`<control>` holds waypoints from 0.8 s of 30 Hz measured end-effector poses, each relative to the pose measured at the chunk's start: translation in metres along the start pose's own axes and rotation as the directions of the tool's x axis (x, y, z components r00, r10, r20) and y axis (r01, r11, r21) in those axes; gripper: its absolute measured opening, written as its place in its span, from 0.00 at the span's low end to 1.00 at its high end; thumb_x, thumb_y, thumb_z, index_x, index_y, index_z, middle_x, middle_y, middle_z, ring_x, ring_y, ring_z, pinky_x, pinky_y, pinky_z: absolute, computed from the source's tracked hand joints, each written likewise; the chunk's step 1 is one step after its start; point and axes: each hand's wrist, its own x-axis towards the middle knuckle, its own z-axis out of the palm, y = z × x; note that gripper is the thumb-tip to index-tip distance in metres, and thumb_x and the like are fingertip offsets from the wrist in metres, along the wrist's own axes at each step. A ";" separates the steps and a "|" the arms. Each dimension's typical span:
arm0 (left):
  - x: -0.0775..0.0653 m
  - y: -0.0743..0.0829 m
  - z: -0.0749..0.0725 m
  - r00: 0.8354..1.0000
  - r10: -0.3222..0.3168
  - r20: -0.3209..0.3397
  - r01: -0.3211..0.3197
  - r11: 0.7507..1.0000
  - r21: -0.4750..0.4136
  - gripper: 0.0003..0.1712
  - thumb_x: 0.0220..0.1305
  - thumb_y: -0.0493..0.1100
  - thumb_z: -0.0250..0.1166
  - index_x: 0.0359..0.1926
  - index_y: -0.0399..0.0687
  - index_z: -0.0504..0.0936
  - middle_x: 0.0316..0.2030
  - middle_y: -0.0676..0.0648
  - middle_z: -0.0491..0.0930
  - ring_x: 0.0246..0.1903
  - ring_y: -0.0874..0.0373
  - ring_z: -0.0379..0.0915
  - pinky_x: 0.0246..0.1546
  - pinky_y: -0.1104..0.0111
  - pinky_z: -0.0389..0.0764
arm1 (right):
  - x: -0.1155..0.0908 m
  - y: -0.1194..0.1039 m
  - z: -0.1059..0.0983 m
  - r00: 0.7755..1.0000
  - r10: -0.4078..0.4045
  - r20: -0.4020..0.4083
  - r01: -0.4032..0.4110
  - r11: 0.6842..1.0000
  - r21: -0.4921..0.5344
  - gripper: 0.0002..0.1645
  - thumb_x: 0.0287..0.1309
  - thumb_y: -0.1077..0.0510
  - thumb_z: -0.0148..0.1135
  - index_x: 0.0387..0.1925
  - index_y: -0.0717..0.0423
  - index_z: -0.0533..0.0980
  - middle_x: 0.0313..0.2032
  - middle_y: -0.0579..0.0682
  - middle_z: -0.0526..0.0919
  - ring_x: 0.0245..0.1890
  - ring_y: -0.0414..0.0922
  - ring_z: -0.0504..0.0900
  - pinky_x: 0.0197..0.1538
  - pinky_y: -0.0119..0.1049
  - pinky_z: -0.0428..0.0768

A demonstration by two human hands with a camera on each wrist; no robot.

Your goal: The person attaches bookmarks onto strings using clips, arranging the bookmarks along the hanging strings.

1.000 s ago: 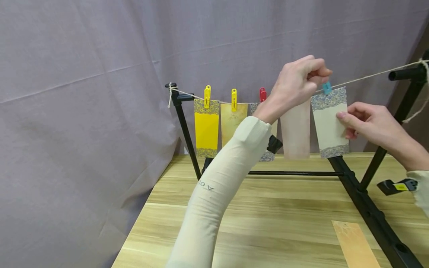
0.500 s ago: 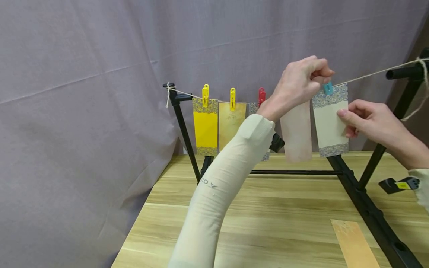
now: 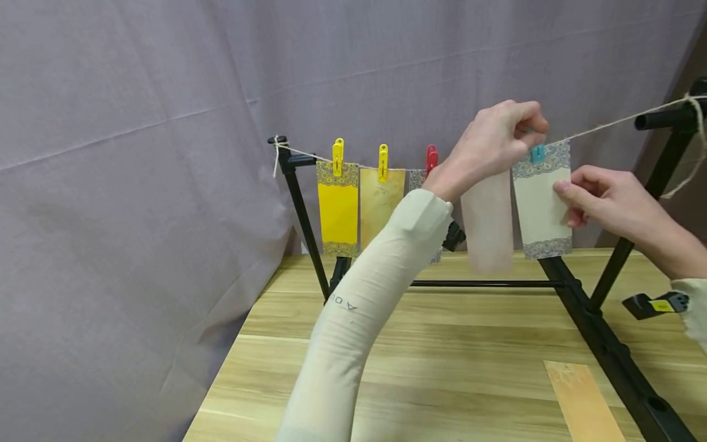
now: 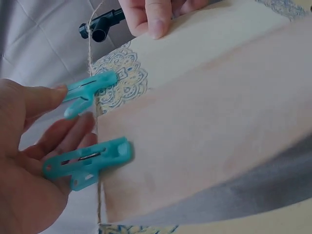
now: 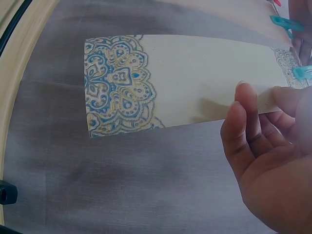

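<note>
My left hand [image 3: 505, 138] is raised at the twine, thumb and fingertips at the handles of a light blue clothespin [image 3: 537, 153]. In the left wrist view that clothespin [image 4: 92, 92] sits over the twine and the lace-patterned end of a cream card [image 4: 126, 80]. My right hand [image 3: 613, 199] pinches the same cream card [image 3: 541, 205] by its right edge, thumb in front. A second blue clothespin [image 4: 90, 158], close by my left palm, grips a pale pinkish card [image 4: 195, 126]; in the head view my left hand hides that clip.
Twine [image 3: 613, 124] runs across a black frame [image 3: 585, 319]. Further left hang a yellow card [image 3: 338, 212], a tan card [image 3: 381, 202] and a partly hidden patterned one, on yellow and red clips. An orange card [image 3: 582, 399] lies on the wooden table [image 3: 442, 380].
The top of the cream card has dropped slightly, and more of its blue clothespin shows below my left fingers. The pinkish card's lower end has swung a little. My right hand keeps its hold.
</note>
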 end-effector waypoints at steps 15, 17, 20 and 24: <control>-0.028 -0.021 -0.004 0.984 0.175 -0.020 -0.171 0.977 0.130 0.15 0.75 0.46 0.51 0.57 0.58 0.79 0.56 0.60 0.79 0.56 0.70 0.71 0.54 0.86 0.65 | -0.012 0.021 0.004 0.993 0.028 0.112 -0.018 0.996 -0.088 0.22 0.72 0.45 0.50 0.48 0.60 0.75 0.26 0.34 0.78 0.22 0.42 0.78 0.25 0.31 0.76; -0.035 -0.026 -0.004 0.975 0.219 -0.049 -0.209 0.966 0.153 0.15 0.75 0.46 0.51 0.56 0.57 0.79 0.55 0.60 0.79 0.55 0.69 0.71 0.57 0.85 0.63 | -0.016 0.023 0.005 0.992 0.034 0.123 -0.023 0.996 -0.089 0.21 0.72 0.45 0.50 0.48 0.60 0.75 0.27 0.32 0.77 0.22 0.43 0.77 0.25 0.31 0.76; -0.047 -0.033 -0.004 0.949 0.298 -0.105 -0.276 0.944 0.179 0.14 0.74 0.44 0.52 0.54 0.56 0.80 0.53 0.60 0.81 0.56 0.68 0.71 0.61 0.85 0.59 | -0.023 0.027 0.007 0.989 0.055 0.134 -0.042 0.995 -0.094 0.22 0.72 0.45 0.49 0.48 0.60 0.74 0.27 0.36 0.78 0.22 0.44 0.76 0.25 0.32 0.76; -0.064 -0.039 -0.005 0.894 0.402 -0.196 -0.374 0.912 0.168 0.13 0.73 0.41 0.54 0.50 0.51 0.82 0.50 0.57 0.82 0.57 0.65 0.71 0.65 0.83 0.55 | -0.033 0.037 0.012 0.987 0.062 0.148 -0.050 0.995 -0.089 0.22 0.73 0.46 0.49 0.48 0.61 0.74 0.28 0.42 0.80 0.22 0.44 0.76 0.25 0.33 0.77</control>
